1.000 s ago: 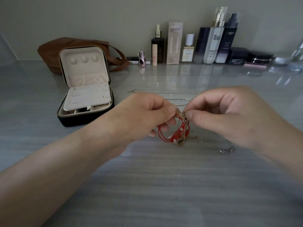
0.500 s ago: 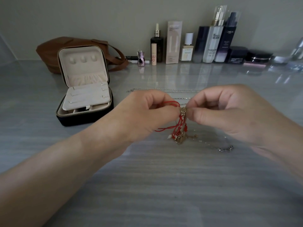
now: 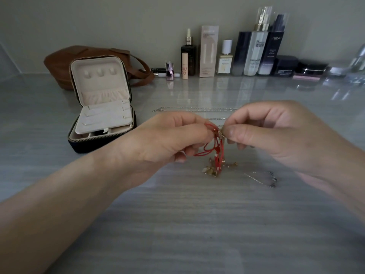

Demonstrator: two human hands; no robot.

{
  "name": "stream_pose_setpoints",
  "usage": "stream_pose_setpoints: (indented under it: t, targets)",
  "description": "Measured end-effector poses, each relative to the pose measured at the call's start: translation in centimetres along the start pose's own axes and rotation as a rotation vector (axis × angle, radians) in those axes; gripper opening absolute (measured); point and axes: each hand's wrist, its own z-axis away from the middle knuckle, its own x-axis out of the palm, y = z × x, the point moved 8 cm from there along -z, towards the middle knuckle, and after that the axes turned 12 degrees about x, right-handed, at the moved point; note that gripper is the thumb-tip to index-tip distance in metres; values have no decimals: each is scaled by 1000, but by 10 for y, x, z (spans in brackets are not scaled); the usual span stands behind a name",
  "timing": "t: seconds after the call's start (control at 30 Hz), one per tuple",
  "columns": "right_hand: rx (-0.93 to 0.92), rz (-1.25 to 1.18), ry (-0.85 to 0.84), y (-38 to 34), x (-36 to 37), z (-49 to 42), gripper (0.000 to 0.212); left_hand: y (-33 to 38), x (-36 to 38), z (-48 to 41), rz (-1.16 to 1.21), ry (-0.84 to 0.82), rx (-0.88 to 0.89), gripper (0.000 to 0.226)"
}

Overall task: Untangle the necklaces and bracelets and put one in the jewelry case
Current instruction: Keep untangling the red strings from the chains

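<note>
A tangle of a red cord bracelet (image 3: 216,150) and a gold chain (image 3: 212,170) hangs above the grey table between my hands. My left hand (image 3: 167,139) pinches the red cord at its top. My right hand (image 3: 276,133) pinches the gold part of the tangle right beside it. The lower gold end touches the table. A thin silver chain (image 3: 256,179) trails to the right on the table. Another silver necklace (image 3: 195,109) lies stretched out behind my hands. The black jewelry case (image 3: 102,115) stands open at the left, with a cream lining.
A brown leather bag (image 3: 65,64) lies behind the case. Several cosmetic bottles and jars (image 3: 254,54) line the back wall. The grey table (image 3: 177,224) stretches toward me in front of my hands.
The red cord loops have been drawn out and now hang longer, with the gold part lower, near the table. Both hands stayed close together at the same spot.
</note>
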Motion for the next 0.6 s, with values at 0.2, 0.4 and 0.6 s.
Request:
stream_pose_setpoints:
  t: [0.2, 0.4, 0.6]
  targets:
    - [4, 18, -18, 1, 2, 0, 32, 7, -4, 0, -37, 51, 80, 9]
    - [18, 39, 22, 4, 0, 0, 13, 2, 0, 0, -51, -8, 53, 12]
    - [26, 2, 123, 3, -17, -3, 11, -1, 3, 1, -61, -60, 27, 15]
